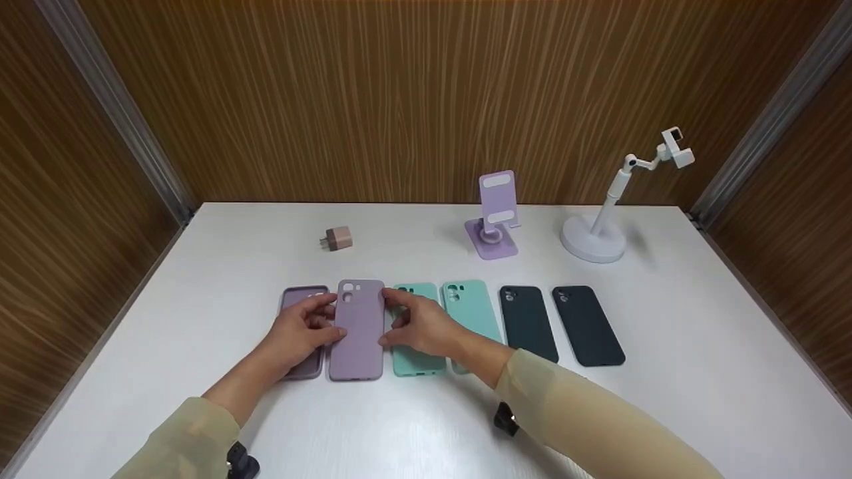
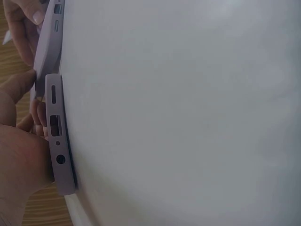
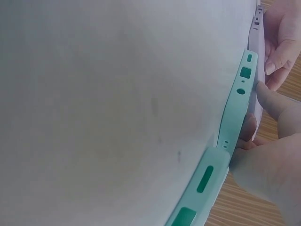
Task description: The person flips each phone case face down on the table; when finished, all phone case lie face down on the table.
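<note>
A lilac phone case [image 1: 357, 339] stands in the row with its back face up. At its left edge my left hand [image 1: 296, 332] grips with thumb and fingers; my right hand [image 1: 426, 326] holds the right edge the same way. Under my left hand lies a second purple case [image 1: 307, 366], hollow side up, its port end [image 2: 61, 174] close in the left wrist view. A mint green case [image 1: 419, 362] lies beneath my right hand, and its end edge [image 3: 234, 110] shows in the right wrist view.
Another mint case [image 1: 470, 306] and two black cases [image 1: 529, 322] [image 1: 588, 326] continue the row rightward. Behind stand a pink charger plug [image 1: 340, 237], a purple phone stand [image 1: 499, 199] and a white stand with a jointed arm [image 1: 592, 239]. Wood-grain panels [image 1: 333, 100] enclose the white table [image 1: 399, 439].
</note>
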Motion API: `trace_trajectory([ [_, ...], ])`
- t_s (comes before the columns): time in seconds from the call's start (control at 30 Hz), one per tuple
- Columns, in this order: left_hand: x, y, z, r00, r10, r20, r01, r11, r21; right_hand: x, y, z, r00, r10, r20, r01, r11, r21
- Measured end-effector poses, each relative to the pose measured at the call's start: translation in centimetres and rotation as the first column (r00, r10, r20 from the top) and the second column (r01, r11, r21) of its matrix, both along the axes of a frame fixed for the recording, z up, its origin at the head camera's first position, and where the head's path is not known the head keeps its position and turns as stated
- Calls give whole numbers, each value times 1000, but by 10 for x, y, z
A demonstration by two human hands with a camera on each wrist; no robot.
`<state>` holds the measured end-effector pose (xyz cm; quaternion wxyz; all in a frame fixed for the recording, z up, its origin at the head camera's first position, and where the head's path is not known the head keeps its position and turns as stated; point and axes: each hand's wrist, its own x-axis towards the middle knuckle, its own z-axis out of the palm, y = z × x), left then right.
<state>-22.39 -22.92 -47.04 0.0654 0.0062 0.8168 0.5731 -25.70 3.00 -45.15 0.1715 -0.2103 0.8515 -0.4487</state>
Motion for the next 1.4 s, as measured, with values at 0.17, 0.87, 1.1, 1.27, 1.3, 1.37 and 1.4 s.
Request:
trace_trajectory([
  [0.17, 0, 0, -1, 1000, 3, -4, -3, 1000, -13, 0, 0, 1, 1000, -2, 9, 2, 1000, 8],
  [0.87, 4, 3, 16, 999, 52, 16, -52, 999, -4, -1, 1, 3, 1000, -17, -3, 17, 998, -62],
  [1.1, 10, -13, 37, 996, 91, -20, -91, 996, -17, 0, -2, 12, 998, -41, 54, 49, 987, -152],
  [1.27, 15, -32, 41, 994, 93, -54, -98, 992, -85, 5, -13, 19, 996, -32, 78, 47, 979, -199],
  [1.3, 15, -36, 40, 994, 90, -61, -96, 990, -106, 7, -16, 20, 997, -26, 75, 41, 978, -207],
  [1.37, 16, -43, 38, 995, 85, -58, -92, 988, -125, 10, -23, 20, 998, -17, 67, 32, 975, -221],
  [1.4, 17, -46, 36, 995, 83, -52, -89, 988, -126, 11, -27, 20, 998, -15, 61, 28, 973, -230],
])
